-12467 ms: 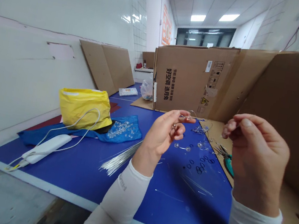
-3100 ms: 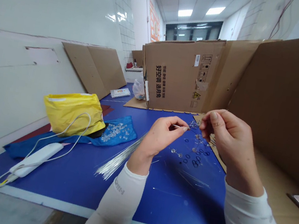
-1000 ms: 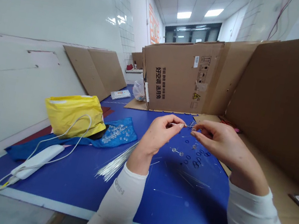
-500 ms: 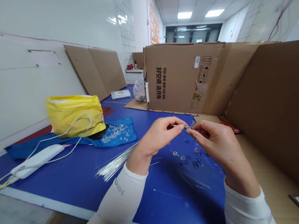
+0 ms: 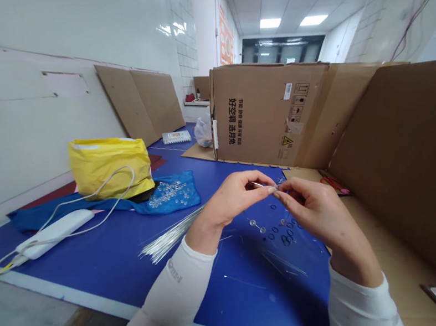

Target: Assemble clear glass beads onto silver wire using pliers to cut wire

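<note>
My left hand (image 5: 233,196) is closed in a pinch on a thin wire (image 5: 257,184), which shows between its thumb and forefinger. Against its fingertips, my right hand (image 5: 314,205) is also pinched closed; a small clear bit shows there, mostly covered by the fingers. Below the hands are two clear beads (image 5: 252,222) joined by a short thin line; whether they hang or lie on the table I cannot tell. Several dark rings (image 5: 287,237) lie under my right hand. Beside my left forearm is a bundle of straight silvery wires (image 5: 166,241).
Several clear beads (image 5: 172,193) rest on a blue cloth (image 5: 193,195) at left. Near it are a yellow bag (image 5: 110,166) and a white power strip (image 5: 55,235) with its cable. Cardboard (image 5: 268,116) walls the back and right. Red-handled scissors (image 5: 334,184) lie at right.
My left fingertips have moved slightly right, up against the right ones. The joined beads have shifted a little left. Less of the clear bit between the fingers shows.
</note>
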Demonstrator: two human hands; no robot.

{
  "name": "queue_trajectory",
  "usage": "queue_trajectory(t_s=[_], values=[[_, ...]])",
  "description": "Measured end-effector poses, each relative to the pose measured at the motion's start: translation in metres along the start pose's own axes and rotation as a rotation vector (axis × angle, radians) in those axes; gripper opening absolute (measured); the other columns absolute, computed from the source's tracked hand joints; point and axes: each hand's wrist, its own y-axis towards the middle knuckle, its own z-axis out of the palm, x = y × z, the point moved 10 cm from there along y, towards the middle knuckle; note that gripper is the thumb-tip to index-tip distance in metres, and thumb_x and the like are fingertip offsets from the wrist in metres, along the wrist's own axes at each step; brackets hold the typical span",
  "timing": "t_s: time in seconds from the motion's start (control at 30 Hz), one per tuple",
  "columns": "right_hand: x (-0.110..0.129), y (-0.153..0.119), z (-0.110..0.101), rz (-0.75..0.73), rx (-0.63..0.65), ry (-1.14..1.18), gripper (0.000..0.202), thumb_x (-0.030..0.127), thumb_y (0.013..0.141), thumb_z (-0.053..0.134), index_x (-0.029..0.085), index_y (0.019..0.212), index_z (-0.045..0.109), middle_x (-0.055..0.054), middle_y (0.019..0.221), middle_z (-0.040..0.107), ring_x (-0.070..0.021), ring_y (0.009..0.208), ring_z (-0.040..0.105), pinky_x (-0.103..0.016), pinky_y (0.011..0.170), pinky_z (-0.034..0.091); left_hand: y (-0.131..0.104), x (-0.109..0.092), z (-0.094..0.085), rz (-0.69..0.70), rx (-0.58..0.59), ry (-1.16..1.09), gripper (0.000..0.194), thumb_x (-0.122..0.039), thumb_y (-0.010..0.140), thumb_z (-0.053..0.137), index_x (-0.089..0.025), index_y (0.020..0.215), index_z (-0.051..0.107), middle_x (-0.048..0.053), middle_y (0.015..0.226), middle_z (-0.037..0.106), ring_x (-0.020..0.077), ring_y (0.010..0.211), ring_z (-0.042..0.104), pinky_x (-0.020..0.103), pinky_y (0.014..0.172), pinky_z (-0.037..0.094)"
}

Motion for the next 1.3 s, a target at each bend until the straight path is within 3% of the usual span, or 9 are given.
queue_trajectory(t_s=[0.13,0.23,0.33,0.43,0.53,0.77,1.03,1.3], values=[[0.003,0.000,-0.004,-0.024,-0.011,0.093,0.029,0.046,0.093,0.055,0.023,0.084,0.071,0.000,0.064,0.063,-0.0151,0.059,0.054,-0.028,0.054,0.036,0.000,0.005,-0.002,-0.063,-0.023,-0.088,0.018,-0.028,0.076,0.075,-0.015,0.088,0.074,0.005,0.084,0.071,0.0130,0.077,0.061,0.028,0.074,0.049],[0.001,-0.004,-0.030,0.005,-0.218,0.192,0.035,0.039,0.098,0.045,0.023,0.083,0.073,-0.003,0.072,0.065,-0.0175,0.069,0.058,-0.031,0.062,0.042,0.001,0.008,-0.006,-0.084,-0.059,-0.129,0.020,-0.030,0.074,0.076,-0.015,0.087,0.074,0.005,0.084,0.070,0.0131,0.076,0.061,0.030,0.074,0.052],[-0.009,-0.010,-0.048,0.070,-0.387,0.333,0.034,0.037,0.099,0.046,0.025,0.087,0.076,-0.003,0.073,0.058,-0.0174,0.071,0.055,-0.031,0.061,0.040,0.001,0.011,-0.008,-0.096,-0.079,-0.128,0.021,-0.032,0.074,0.077,-0.016,0.088,0.074,0.005,0.084,0.070,0.0132,0.075,0.061,0.030,0.074,0.053],[-0.019,-0.011,-0.040,0.126,-0.353,0.652,0.028,0.045,0.096,0.056,0.025,0.087,0.074,0.000,0.066,0.049,-0.0138,0.059,0.047,-0.029,0.050,0.034,0.001,0.012,-0.008,-0.095,-0.079,-0.115,0.022,-0.032,0.075,0.077,-0.016,0.088,0.074,0.005,0.084,0.070,0.0131,0.075,0.061,0.030,0.074,0.053],[-0.018,-0.007,-0.027,0.130,-0.270,0.857,0.029,0.048,0.092,0.063,0.022,0.079,0.069,0.001,0.063,0.051,-0.0110,0.051,0.045,-0.026,0.045,0.033,0.001,0.012,-0.007,-0.093,-0.082,-0.099,0.022,-0.032,0.075,0.077,-0.015,0.089,0.074,0.006,0.084,0.070,0.0132,0.076,0.061,0.030,0.073,0.052],[-0.010,-0.004,-0.027,0.095,-0.294,0.616,0.037,0.055,0.095,0.056,0.022,0.078,0.065,-0.002,0.067,0.062,-0.0125,0.054,0.056,-0.027,0.049,0.045,0.000,0.009,-0.007,-0.083,-0.081,-0.103,0.022,-0.031,0.075,0.076,-0.015,0.089,0.074,0.005,0.084,0.070,0.0125,0.075,0.061,0.029,0.073,0.052],[-0.006,-0.007,-0.031,0.106,-0.382,0.609,0.038,0.056,0.092,0.060,0.021,0.075,0.065,-0.002,0.066,0.064,-0.0116,0.051,0.054,-0.026,0.046,0.044,-0.001,0.008,-0.006,-0.081,-0.064,-0.085,0.022,-0.031,0.076,0.076,-0.015,0.091,0.074,0.006,0.086,0.071,0.0131,0.076,0.061,0.029,0.072,0.051],[-0.004,-0.007,-0.033,0.093,-0.382,0.557,0.039,0.055,0.093,0.059,0.021,0.075,0.066,-0.002,0.065,0.064,-0.0115,0.051,0.056,-0.025,0.046,0.045,0.000,0.007,-0.004,-0.079,-0.058,-0.071,0.021,-0.031,0.076,0.075,-0.015,0.090,0.074,0.006,0.086,0.070,0.0129,0.075,0.060,0.029,0.072,0.051]])
